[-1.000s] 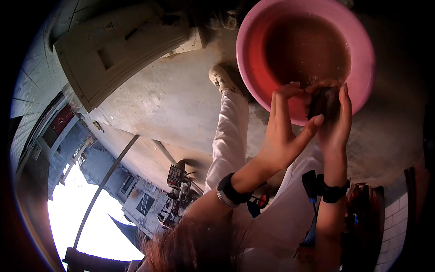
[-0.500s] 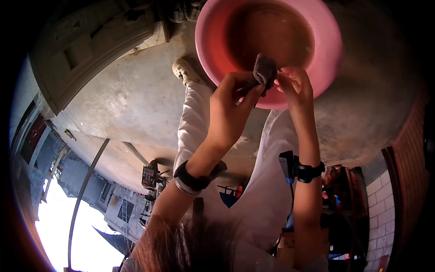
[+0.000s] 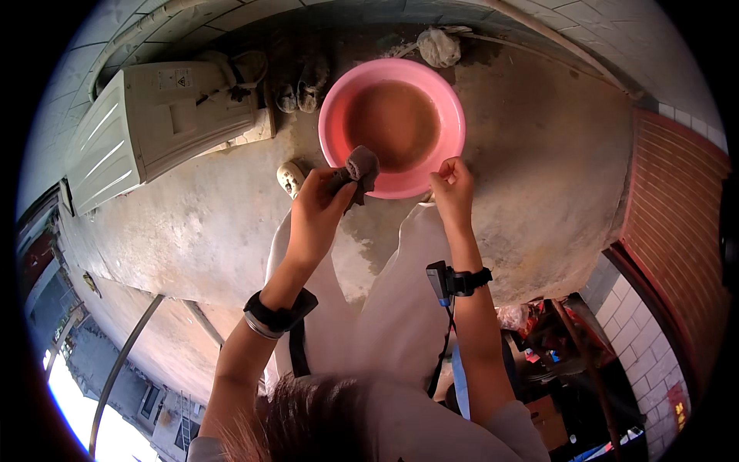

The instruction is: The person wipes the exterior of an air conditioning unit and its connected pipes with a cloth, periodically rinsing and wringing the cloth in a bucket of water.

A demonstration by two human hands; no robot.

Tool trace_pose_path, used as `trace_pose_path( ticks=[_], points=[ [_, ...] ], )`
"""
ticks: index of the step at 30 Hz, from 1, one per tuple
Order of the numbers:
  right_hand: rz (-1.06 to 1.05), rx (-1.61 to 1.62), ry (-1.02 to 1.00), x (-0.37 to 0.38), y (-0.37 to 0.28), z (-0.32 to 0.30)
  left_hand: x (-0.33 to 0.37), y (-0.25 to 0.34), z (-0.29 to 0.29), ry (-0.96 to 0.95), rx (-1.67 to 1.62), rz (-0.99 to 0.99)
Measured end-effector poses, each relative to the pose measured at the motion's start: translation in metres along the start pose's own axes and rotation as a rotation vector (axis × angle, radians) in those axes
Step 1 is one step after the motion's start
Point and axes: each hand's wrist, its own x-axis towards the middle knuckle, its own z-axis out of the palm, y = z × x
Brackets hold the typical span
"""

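My left hand [image 3: 314, 212] pinches a bunched dark grey-brown cloth [image 3: 363, 166] between thumb and fingers. The cloth stands up over the near left rim of a pink basin [image 3: 329, 127], which holds murky brown water [image 3: 392, 123]. By the basin's near right rim is my right hand [image 3: 454, 185], apart from the cloth. Its thumb and fingertips are drawn together in a pinch; whether something small is between them is too small to make out. Both wrists wear black straps, and the right one [image 3: 468, 282] carries a small black device with a cable.
A pale boxy appliance [image 3: 185, 108] stands at the far left, with dark shoes [image 3: 308, 88] beside it. Behind the basin lies a whitish bundle [image 3: 439, 48]. A light clog [image 3: 290, 179] rests on the concrete floor [image 3: 539, 185]. A reddish slatted panel [image 3: 673, 239] is at right.
My hands have moved apart; the right one has left the cloth and shifted rightward. The left still holds it. The view has tilted up, showing the whole basin and the wall behind.
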Motion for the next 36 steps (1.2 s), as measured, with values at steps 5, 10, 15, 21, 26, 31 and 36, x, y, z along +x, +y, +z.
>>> trace_pose_path(
  ticks=[5, 10, 15, 21, 26, 31, 36],
  points=[
    [-0.346, -0.211, -0.357, -0.05, -0.07, -0.026, -0.05, 0.049, -0.015, 0.002, 0.091, 0.08],
    [-0.416, 0.201, -0.381, -0.108, -0.168, -0.033, -0.087, 0.094, -0.013, -0.004, 0.046, 0.14],
    [-0.289, 0.477, -0.373, -0.137, -0.219, -0.033, -0.117, 0.123, -0.002, -0.039, -0.116, 0.28],
    [-0.302, 0.584, -0.458, -0.136, -0.241, -0.053, -0.149, 0.143, 0.009, 0.074, -0.331, 0.223],
    [-0.512, 0.325, -0.554, -0.167, -0.262, -0.047, -0.174, 0.127, 0.001, 0.125, -0.5, 0.377],
    [-0.538, 0.257, -0.535, -0.182, -0.265, -0.005, -0.184, 0.119, -0.049, 0.059, -0.598, 0.332],
    [-0.32, 0.478, -0.582, -0.209, -0.281, 0.093, -0.2, 0.12, -0.157, 0.097, -0.687, 0.318]
  ],
)
